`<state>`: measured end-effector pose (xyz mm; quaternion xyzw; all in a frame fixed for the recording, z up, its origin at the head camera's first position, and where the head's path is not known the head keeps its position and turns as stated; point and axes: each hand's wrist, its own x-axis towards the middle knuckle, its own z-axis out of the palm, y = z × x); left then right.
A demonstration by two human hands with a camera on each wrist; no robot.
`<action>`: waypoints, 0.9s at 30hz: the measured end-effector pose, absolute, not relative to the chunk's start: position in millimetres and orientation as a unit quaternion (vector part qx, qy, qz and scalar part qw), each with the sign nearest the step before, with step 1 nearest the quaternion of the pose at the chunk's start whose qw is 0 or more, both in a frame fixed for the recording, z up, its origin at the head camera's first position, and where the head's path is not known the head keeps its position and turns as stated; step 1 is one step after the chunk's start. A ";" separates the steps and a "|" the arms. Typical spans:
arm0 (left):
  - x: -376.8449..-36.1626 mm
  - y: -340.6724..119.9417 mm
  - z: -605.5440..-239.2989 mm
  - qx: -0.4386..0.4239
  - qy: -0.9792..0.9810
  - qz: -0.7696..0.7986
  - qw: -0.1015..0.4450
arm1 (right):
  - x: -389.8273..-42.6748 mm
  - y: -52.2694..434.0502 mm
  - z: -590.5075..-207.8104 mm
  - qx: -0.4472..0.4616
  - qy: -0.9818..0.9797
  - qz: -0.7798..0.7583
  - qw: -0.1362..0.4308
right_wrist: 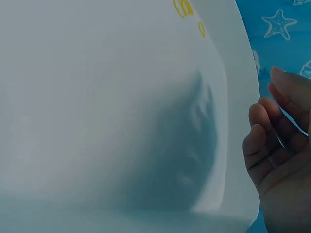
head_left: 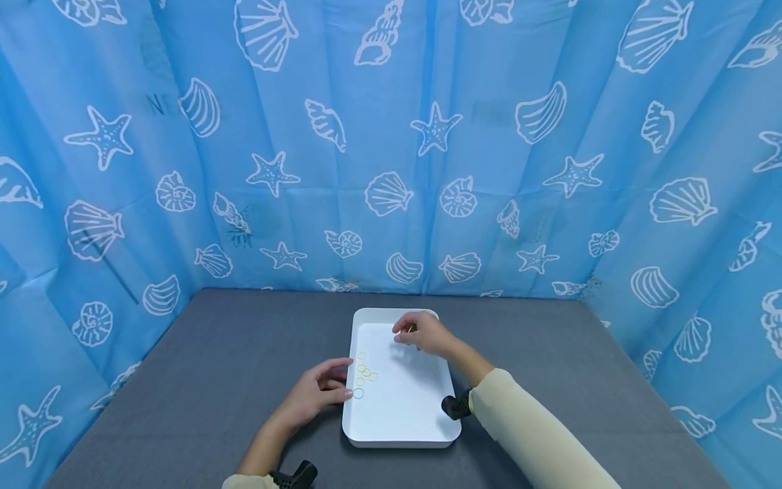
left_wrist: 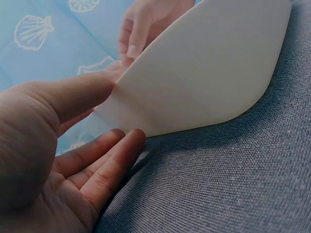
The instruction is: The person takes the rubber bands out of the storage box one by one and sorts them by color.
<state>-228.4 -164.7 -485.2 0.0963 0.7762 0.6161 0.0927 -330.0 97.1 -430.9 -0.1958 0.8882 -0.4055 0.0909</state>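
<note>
Several thin, mostly yellowish rings lie inside the white tray, along its left side, where its raised walls probably keep them together. The left hand has a relaxed, spread grip, touching the tray's left wall, seemingly to steady it on the grey counter. Above the tray's far end hovers the right hand, fingers bent; whether that grip pinches anything cannot be told.

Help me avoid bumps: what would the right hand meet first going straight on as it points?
Likely the tray's far-left rim, though the right hand looks raised and might clear it; depth is unclear.
</note>
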 end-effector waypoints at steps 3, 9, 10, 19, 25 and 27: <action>-228.3 -165.0 -485.0 0.098 0.776 0.616 0.092 | -328.6 90.0 -431.0 -0.201 0.888 -0.401 0.102; -228.6 -165.9 -484.5 0.107 0.774 0.617 0.099 | -326.4 78.0 -433.9 -0.208 0.889 -0.387 0.129; -228.6 -166.1 -484.4 0.107 0.774 0.617 0.100 | -326.4 76.6 -435.2 -0.209 0.888 -0.387 0.134; -228.8 -164.8 -484.5 0.100 0.768 0.625 0.102 | -324.3 67.4 -445.0 -0.231 0.872 -0.392 0.180; -230.0 -165.5 -486.4 0.099 0.763 0.630 0.104 | -322.2 63.2 -446.1 -0.255 0.861 -0.385 0.214; -230.2 -165.7 -486.7 0.100 0.763 0.630 0.104 | -320.8 62.3 -445.4 -0.265 0.860 -0.377 0.217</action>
